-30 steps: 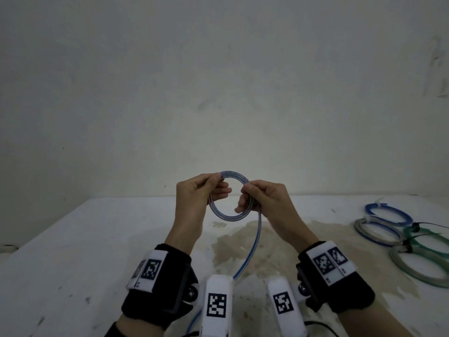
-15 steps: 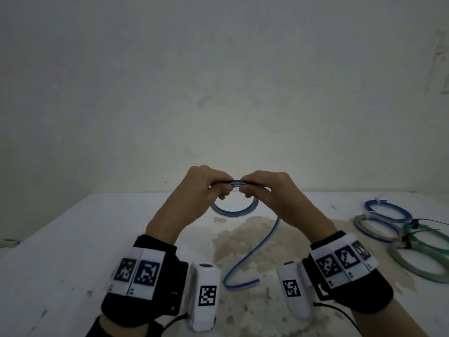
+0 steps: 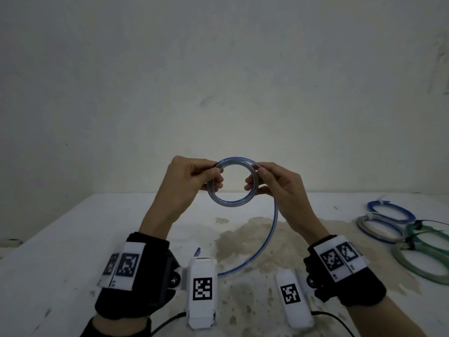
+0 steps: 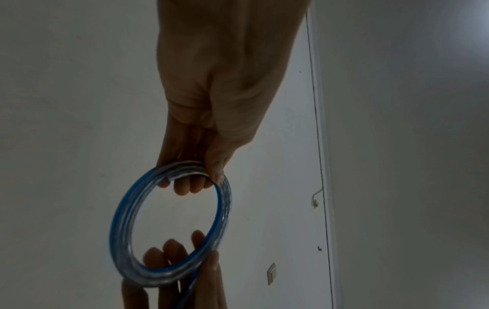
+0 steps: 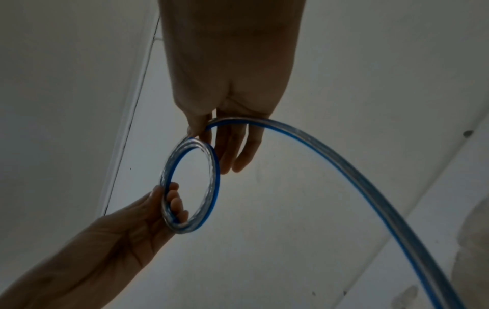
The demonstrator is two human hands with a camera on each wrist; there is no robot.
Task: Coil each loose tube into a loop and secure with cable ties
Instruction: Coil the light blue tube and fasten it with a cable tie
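Upright, the tube (image 3: 232, 205) coil faces the person, tail hanging down.

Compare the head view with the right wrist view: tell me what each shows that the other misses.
Head only: four finished tied coils on the table, and the tube's free end.

Right wrist only: the tail leaving between the right hand's thumb and fingers.

Both: left hand and right hand gripping the blue-striped clear tube loop.
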